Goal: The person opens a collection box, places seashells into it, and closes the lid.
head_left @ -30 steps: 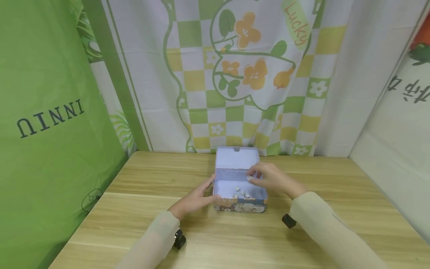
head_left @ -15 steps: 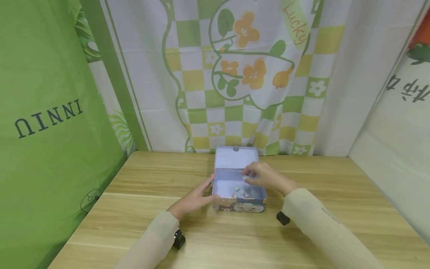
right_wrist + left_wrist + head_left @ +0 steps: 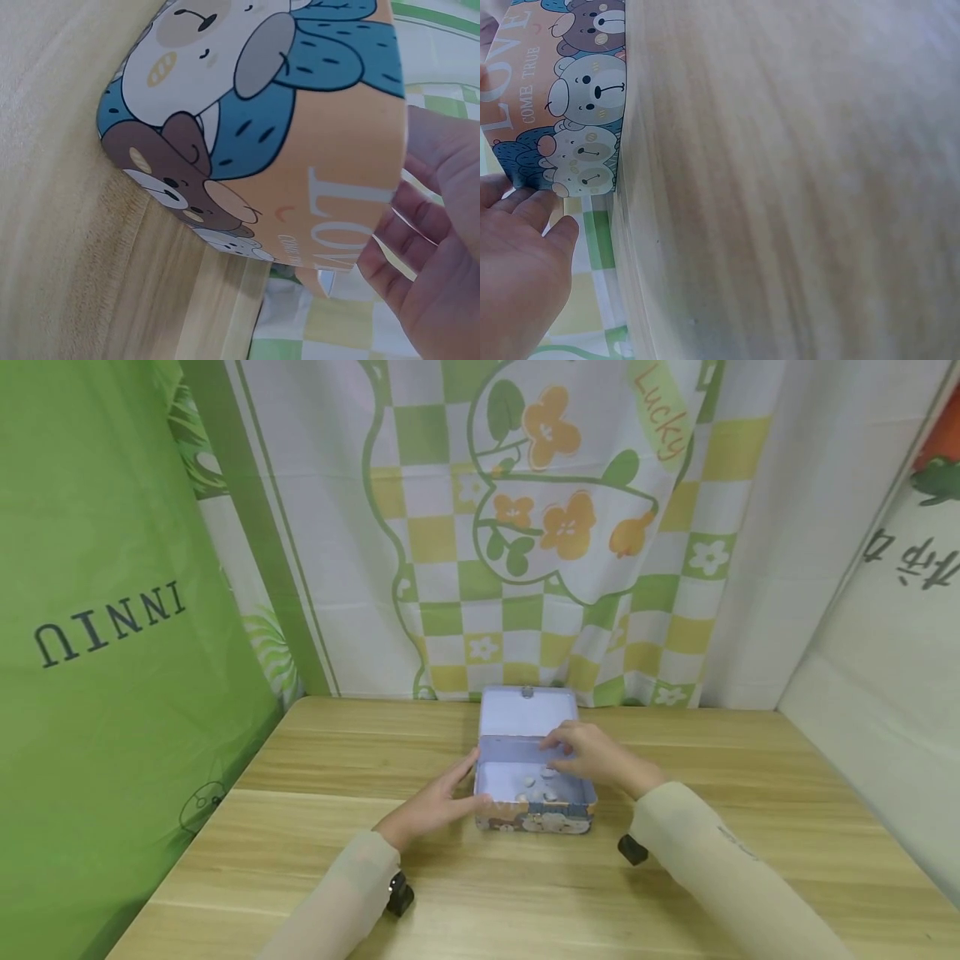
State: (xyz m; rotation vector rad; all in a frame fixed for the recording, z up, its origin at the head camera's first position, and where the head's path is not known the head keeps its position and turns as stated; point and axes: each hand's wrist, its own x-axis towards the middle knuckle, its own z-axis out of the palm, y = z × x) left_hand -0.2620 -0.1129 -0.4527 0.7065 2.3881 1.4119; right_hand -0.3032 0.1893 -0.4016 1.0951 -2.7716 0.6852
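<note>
An open tin box point(image 3: 502, 817) with cartoon bears on its walls stands at the back of the table, its lid point(image 3: 525, 714) tipped back. Inside lie several small pale round pieces point(image 3: 529, 782), too small to identify. My left hand point(image 3: 433, 803) rests against the box's left side, fingers and thumb spread. In the left wrist view, fingertips of the left hand point(image 3: 525, 262) touch the printed wall. Over the right part of the box is my right hand point(image 3: 603, 760), thumb and fingers parted, with one pale piece just below them. The right wrist view hides those fingertips partly behind the wall.
The box stands on a wooden table point(image 3: 420, 902). Behind it hangs a checked, flowered curtain point(image 3: 480, 635), close to the lid. A green cloth point(image 3: 112, 735) hangs along the left and a pale cloth point(image 3: 885, 710) along the right.
My right hand has moved slightly left over the box and let go of a pale piece, which now lies below the fingers. The left hand stays at the box's side.
</note>
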